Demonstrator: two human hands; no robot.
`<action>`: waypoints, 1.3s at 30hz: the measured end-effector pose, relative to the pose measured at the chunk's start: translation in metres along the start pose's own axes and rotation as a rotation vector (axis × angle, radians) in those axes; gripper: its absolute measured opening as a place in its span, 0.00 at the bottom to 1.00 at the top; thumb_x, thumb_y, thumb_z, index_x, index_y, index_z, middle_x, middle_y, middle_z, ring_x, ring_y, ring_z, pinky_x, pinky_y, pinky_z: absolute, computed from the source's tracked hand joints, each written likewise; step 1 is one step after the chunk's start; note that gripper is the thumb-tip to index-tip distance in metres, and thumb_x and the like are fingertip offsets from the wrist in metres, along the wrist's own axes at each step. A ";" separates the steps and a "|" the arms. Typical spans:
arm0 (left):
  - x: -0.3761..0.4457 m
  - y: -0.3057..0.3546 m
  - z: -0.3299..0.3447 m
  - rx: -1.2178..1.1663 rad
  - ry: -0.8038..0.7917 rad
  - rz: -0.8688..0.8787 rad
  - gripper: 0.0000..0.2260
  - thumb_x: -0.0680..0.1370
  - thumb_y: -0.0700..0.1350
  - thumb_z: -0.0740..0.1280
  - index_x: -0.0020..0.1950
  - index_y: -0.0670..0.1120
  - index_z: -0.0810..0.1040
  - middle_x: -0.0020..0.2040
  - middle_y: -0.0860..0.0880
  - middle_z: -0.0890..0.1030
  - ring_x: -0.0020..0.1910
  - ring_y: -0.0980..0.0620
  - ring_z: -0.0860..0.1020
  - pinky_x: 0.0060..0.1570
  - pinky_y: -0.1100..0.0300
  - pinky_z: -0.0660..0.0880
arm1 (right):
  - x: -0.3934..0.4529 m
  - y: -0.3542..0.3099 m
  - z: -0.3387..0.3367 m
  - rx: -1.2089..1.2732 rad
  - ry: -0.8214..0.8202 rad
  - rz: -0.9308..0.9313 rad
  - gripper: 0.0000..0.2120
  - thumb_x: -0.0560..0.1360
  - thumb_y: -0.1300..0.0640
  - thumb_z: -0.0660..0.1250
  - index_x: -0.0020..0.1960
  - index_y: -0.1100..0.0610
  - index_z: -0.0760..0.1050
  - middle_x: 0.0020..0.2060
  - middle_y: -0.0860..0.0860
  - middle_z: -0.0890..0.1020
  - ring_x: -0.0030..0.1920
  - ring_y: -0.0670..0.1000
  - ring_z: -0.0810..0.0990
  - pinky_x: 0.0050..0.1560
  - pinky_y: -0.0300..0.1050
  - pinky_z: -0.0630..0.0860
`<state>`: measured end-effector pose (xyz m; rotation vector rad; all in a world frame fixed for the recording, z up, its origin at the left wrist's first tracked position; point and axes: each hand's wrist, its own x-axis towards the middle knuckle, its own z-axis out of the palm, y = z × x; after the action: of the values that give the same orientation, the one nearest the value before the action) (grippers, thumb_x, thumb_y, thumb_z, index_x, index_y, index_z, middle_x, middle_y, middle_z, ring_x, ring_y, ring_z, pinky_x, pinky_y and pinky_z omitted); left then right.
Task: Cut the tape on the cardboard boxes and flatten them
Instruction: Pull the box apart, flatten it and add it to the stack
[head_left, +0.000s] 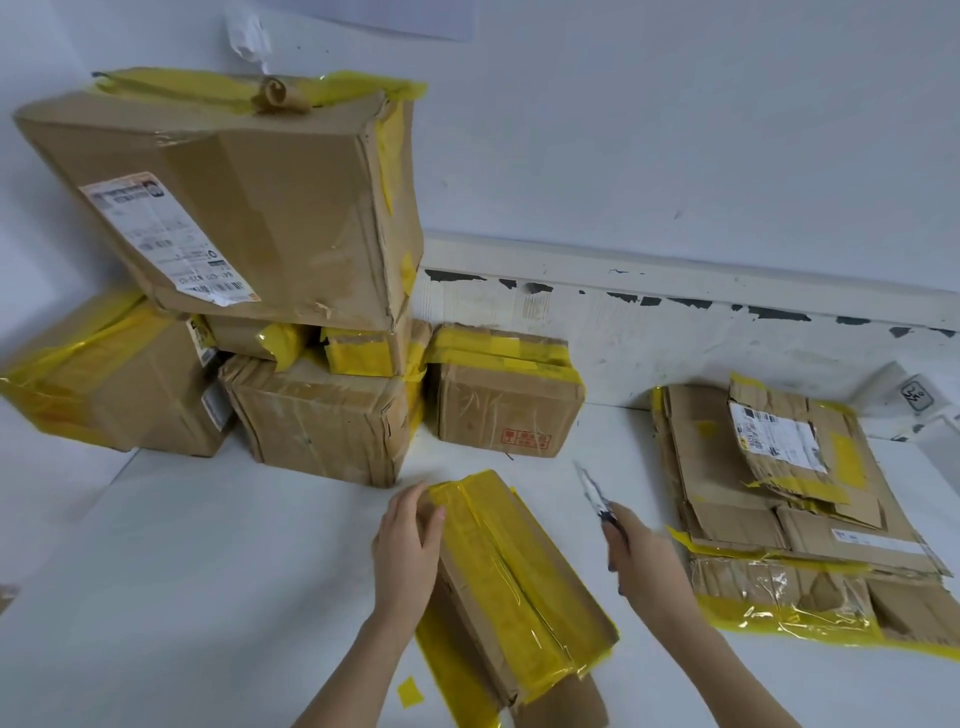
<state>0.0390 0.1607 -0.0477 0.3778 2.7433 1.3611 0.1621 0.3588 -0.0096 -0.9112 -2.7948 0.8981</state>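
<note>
A long cardboard box (514, 577) wrapped in yellow tape lies on the white table in front of me, its top seam running away from me. My left hand (408, 545) rests against its far left side, fingers straight along the edge. My right hand (644, 556) grips a pair of scissors (595, 493), blades pointing up and away, to the right of the box and clear of it. The blades look nearly closed.
Several taped boxes stand stacked at the back left, a large one (249, 208) on top and a small one (506, 395) beside them. A pile of flattened cardboard (795, 514) lies at the right. A white wall (675, 130) runs behind. A yellow tape scrap (409, 691) lies near me.
</note>
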 end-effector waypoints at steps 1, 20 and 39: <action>0.001 0.000 0.001 -0.042 0.009 -0.021 0.17 0.79 0.45 0.63 0.68 0.43 0.70 0.66 0.47 0.73 0.66 0.50 0.69 0.63 0.55 0.66 | 0.004 -0.015 0.000 -0.109 -0.024 -0.045 0.18 0.82 0.54 0.53 0.71 0.50 0.63 0.33 0.49 0.74 0.32 0.50 0.73 0.32 0.45 0.68; 0.012 -0.002 0.003 -0.084 -0.029 -0.056 0.14 0.78 0.44 0.64 0.64 0.46 0.76 0.60 0.48 0.74 0.61 0.51 0.70 0.58 0.58 0.68 | -0.001 -0.092 0.031 -0.585 -0.196 -0.259 0.31 0.81 0.62 0.55 0.76 0.42 0.45 0.38 0.51 0.75 0.45 0.56 0.81 0.36 0.46 0.69; 0.014 0.004 -0.002 -0.110 -0.067 -0.107 0.11 0.79 0.44 0.64 0.60 0.47 0.76 0.57 0.49 0.77 0.56 0.50 0.75 0.62 0.45 0.69 | -0.008 -0.128 0.029 -0.890 -0.258 -0.371 0.30 0.78 0.68 0.57 0.77 0.58 0.51 0.27 0.49 0.65 0.25 0.48 0.62 0.24 0.41 0.55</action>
<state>0.0255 0.1646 -0.0425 0.2612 2.5809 1.4370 0.0962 0.2561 0.0380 -0.2693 -3.4286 -0.3528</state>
